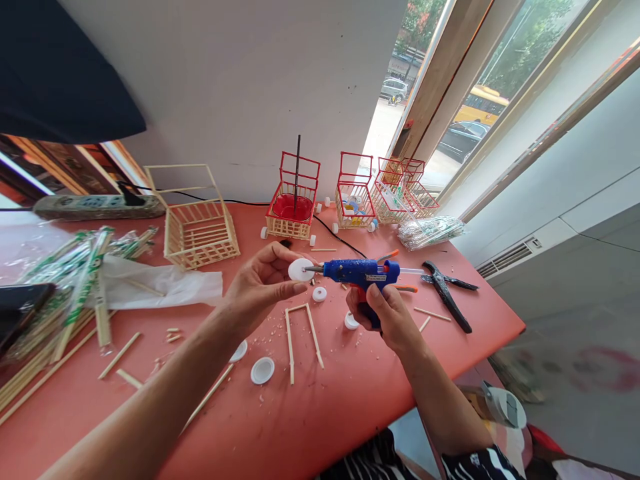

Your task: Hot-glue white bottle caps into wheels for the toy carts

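Note:
Between its thumb and fingers, my left hand (267, 275) pinches a white bottle cap (299, 272). My right hand (393, 312) grips a blue glue gun (357, 271) by its handle, with the nozzle tip at the cap's face; a clear glue stick pokes out of the gun's back. Whether glue is coming out is too small to tell. Below the hands lies a three-sided frame of thin sticks (299, 309). More white caps lie around it, one flat cap (263, 371) nearer me and a small one (319, 294) just under the nozzle.
A bare stick basket (200, 227) stands at the back left, and red-trimmed stick carts (293, 217) line the wall. Wrapped chopsticks (95, 267) pile up at the left. Black-handled cutters (447, 297) lie at the right. A black cable (335, 233) runs behind the glue gun.

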The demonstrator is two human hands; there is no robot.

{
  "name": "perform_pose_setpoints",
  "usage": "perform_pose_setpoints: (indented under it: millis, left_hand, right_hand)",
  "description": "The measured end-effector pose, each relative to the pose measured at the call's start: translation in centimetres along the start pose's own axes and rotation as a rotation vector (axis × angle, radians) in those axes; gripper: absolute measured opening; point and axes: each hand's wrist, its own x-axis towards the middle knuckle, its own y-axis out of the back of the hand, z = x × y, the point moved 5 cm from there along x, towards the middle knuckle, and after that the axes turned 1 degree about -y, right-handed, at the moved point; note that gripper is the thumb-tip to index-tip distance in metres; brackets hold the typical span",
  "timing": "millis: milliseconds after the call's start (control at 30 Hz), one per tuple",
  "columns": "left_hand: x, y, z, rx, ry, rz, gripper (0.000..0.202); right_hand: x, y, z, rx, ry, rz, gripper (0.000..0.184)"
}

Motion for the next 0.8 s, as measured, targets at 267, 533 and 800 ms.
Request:
perform_pose_setpoints:
  millis: [267, 533, 800]
  left_hand:
    - [-0.1, -0.2, 0.2, 0.002, 0.005, 0.025, 0.036]
    - [0.0, -0.3, 0.7, 0.035, 0.016, 0.088, 0.039]
    - [-0.1, -0.3, 1.1, 0.135, 0.024, 0.109, 0.044]
  right_hand:
    - [-0.1, -0.1, -0.1, -0.013, 0.001, -0.006, 0.052]
    - [-0.2, 0.5, 0.3, -0.053, 0.004, -0.009, 0.054]
    - [-0.2, 1.0, 0.3, -0.058, 0.059, -0.002, 0.053]
